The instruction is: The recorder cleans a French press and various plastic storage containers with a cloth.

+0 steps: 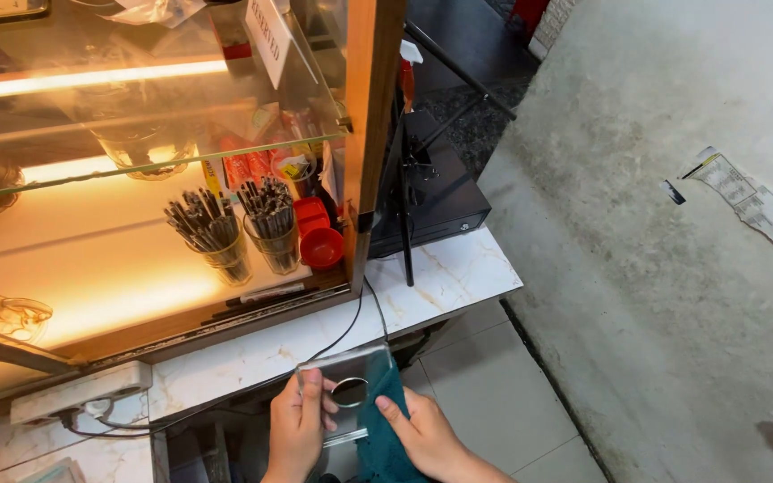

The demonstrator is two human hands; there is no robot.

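Observation:
My left hand (300,429) grips the left edge of a small clear acrylic panel (344,369) with a round hole in it, held low in front of the counter edge. Against the panel's right side, my right hand (422,434) presses a dark teal cloth (382,447); the cloth hangs down between both hands. The panel is tilted and its lower edge sits between my thumbs.
A lit glass display case (136,170) stands on a white marble counter (445,273), holding two cups of straws (272,224) and red bowls (319,240). A black cash box (440,192) sits to the right; a white power strip (82,392) and black cable to the left. A grey wall (673,268) rises on the right.

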